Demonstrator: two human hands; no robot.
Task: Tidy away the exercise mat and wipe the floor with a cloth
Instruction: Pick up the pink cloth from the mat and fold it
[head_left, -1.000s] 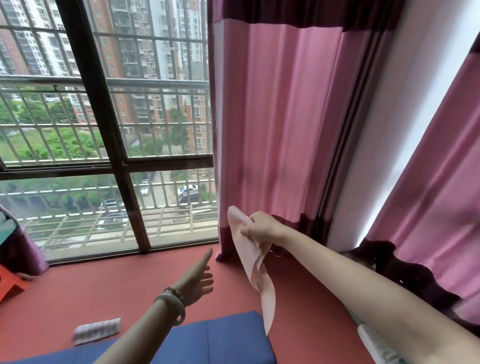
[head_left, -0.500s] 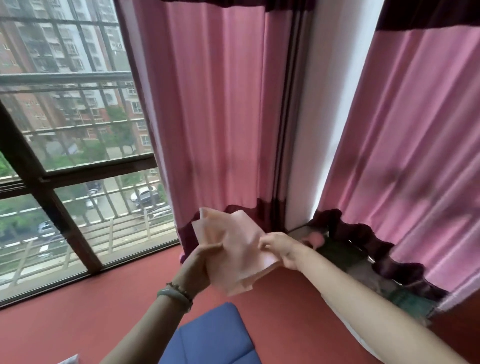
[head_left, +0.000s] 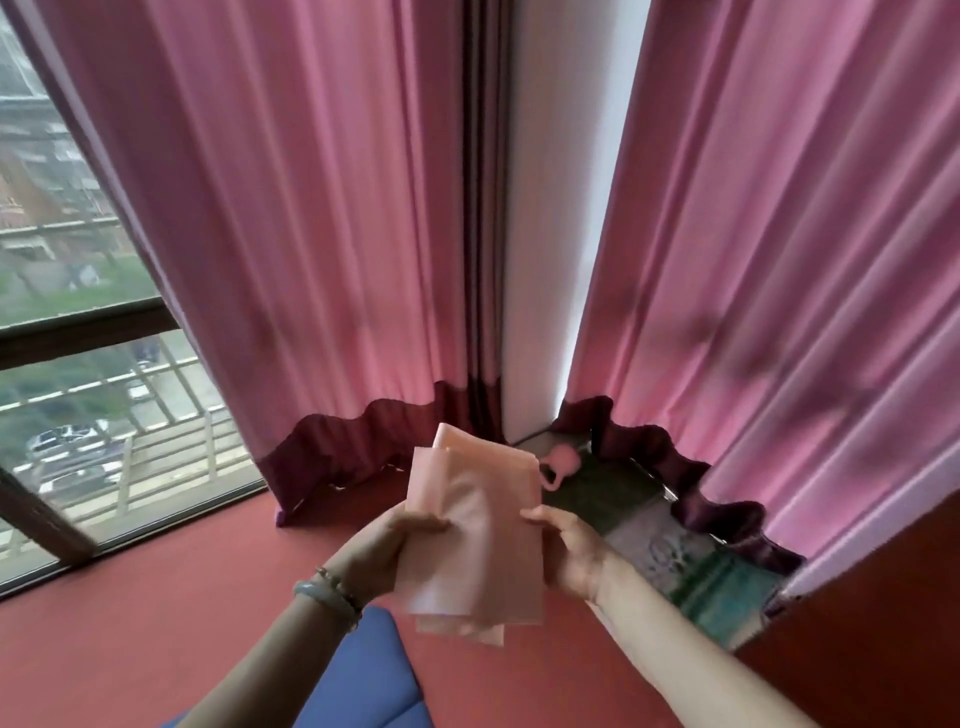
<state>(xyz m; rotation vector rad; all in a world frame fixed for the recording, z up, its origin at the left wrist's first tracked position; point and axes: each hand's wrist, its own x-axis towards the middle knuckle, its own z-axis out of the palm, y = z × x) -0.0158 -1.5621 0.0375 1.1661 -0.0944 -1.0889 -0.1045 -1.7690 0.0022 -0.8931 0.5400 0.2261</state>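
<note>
I hold the cloth (head_left: 478, 535) in the air above the far corner of the blue mat (head_left: 363, 670). It looks thin, light and limp, so I judge the side edges the best hold. My left hand (head_left: 384, 551) pinches its left edge, thumb in front. My right hand (head_left: 566, 551) pinches the right edge, with its fingers hidden behind.

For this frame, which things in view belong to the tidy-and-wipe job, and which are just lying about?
Job: pink cloth, held by left hand and right hand; blue mat; red floor.
Lying about: curtains; small pink object on the ledge; window.
</note>
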